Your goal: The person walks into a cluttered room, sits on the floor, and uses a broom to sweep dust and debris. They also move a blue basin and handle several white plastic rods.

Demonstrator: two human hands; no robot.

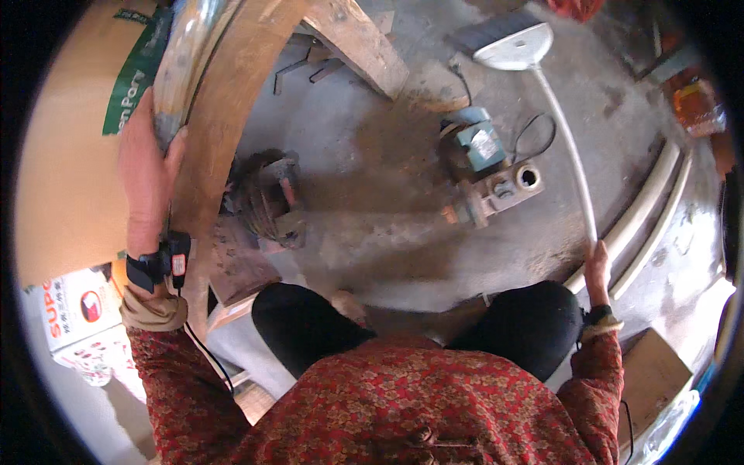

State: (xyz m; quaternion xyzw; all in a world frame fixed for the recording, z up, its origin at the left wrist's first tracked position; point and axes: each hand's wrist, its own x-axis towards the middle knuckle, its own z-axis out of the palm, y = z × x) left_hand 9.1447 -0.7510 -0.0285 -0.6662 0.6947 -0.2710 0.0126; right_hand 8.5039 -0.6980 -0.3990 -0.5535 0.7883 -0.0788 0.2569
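Observation:
My right hand (597,267) grips the end of the pale handle of a broom (564,122). The broom's white head (517,47) and dark bristles lie on the far floor, angled to the left. At the upper left, my left hand (148,163) is against the edge of a brown wooden plank (226,116). Its thumb and fingers straddle the lower end of a clear plastic-wrapped object (186,64). Whether it grips this object or only rests there cannot be told.
A teal electric motor or machine (480,145) with a cord and metal fitting stands mid-floor. Two curved pale strips (654,224) lie at the right. A cardboard box (657,378) is near my right elbow. Large cardboard (70,145) and a printed carton (81,308) stand left.

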